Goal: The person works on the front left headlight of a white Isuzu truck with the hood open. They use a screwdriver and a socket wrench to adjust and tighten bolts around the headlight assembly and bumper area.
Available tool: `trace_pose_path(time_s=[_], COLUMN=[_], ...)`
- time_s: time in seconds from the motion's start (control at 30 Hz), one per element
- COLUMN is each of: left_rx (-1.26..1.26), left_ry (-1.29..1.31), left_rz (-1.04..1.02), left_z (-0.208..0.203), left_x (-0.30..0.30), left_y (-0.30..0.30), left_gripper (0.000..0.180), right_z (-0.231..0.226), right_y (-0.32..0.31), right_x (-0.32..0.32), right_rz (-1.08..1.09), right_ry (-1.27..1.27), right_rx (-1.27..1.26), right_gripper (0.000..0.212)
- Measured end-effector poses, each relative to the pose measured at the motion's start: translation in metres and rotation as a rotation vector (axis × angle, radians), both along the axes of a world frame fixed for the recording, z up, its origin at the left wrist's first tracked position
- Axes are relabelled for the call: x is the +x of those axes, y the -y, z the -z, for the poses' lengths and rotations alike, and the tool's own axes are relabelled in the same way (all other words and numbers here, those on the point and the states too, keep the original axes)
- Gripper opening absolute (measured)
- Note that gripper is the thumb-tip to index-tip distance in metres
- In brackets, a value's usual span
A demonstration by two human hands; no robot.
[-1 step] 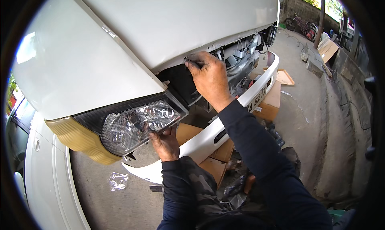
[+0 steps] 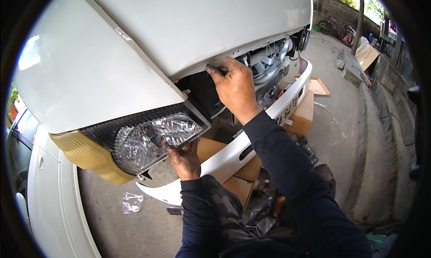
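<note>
My left hand [image 2: 185, 162] grips the lower inner edge of a clear, faceted headlight [image 2: 139, 139], its thumb on the front and its fingers behind. The headlight sits at the corner of a white vehicle, beside an amber corner lamp [image 2: 92, 157]. At the front lip of the white hood [image 2: 197, 24], my right hand [image 2: 234, 88] is closed, thumb and fingers pinched together. Something small and dark may be between these fingertips, but I cannot make it out. Below that hand, a dark gap [image 2: 200, 94] opens beside the headlight.
A detached white bumper [image 2: 220, 161] lies across cardboard boxes [image 2: 303, 116] in front of the vehicle. On the ground at left is a clear plastic bag [image 2: 133, 203]. Another white car [image 2: 56, 181] stands at the left. Exposed engine-bay parts [image 2: 269, 69] show beyond my right hand.
</note>
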State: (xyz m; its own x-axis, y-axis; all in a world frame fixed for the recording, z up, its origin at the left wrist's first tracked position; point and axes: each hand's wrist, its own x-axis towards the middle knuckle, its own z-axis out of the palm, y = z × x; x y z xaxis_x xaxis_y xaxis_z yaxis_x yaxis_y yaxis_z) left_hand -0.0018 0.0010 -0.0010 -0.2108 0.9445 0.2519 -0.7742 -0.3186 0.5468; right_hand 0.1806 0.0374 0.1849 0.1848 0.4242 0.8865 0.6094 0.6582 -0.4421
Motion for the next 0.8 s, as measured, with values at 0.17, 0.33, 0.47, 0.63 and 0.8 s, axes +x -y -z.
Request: trace_pose_path(time_s=[0.17,0.33,0.47,0.63,0.8], left_rx=[-0.005,0.016,-0.007,0.015,0.035], left_ry=[0.013,0.008,0.020,0.019,0.149], left_rz=[0.003,-0.015,-0.023,-0.004,0.041], left_z=[0.004,0.002,0.003,0.006,0.010], left_x=[0.001,0.001,0.002,0.000,-0.004], left_y=[-0.001,-0.001,0.001,-0.001,0.001], left_gripper=[0.097,0.095,0.091,0.087,0.089], right_z=[-0.002,0.002,0.008,0.008,0.005], right_y=[0.001,0.000,-0.001,-0.004,0.002], right_x=[-0.003,-0.009,-0.008,-0.005,-0.007], right_rz=[0.003,-0.032,0.019,0.007,0.080], right_ry=[-0.019,-0.152,-0.068,-0.031,0.014], right_rx=[0.012,-0.041,0.039,0.060,-0.042], right_gripper=[0.011,0.013,0.013,0.013,0.017])
